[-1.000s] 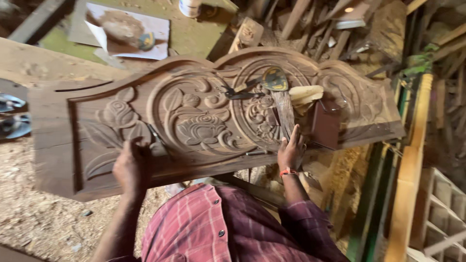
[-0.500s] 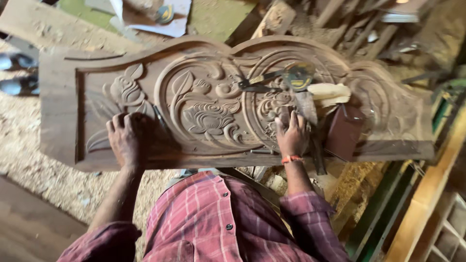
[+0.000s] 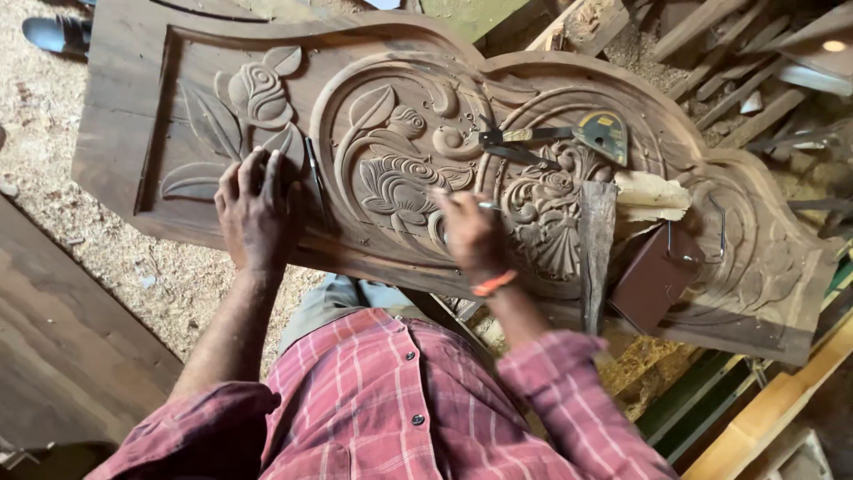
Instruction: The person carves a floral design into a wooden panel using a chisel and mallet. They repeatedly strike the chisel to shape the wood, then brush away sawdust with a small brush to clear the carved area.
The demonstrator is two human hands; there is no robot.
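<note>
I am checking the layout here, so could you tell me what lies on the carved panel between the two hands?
In the head view, a slim dark tool lies beside the left hand, then the carved lotus flower before the right hand; all on the carved wooden panel.

Views: one only, the head camera; no second view shares the scene.
Position: above the carved wooden panel (image 3: 426, 178), worn on the person's head, on the panel's near long edge.
Direction: steeply downward, so the person's plaid shirt (image 3: 382, 409) fills the bottom below the panel.
Nearness: close; the panel spans almost the full width, its top-left corner cut by the frame's top edge.
Tilt: the panel runs slantwise, its right end lower.
Margins: sawdust floor (image 3: 53, 178) left of the panel, stacked timber (image 3: 737, 80) beyond its upper right.
</note>
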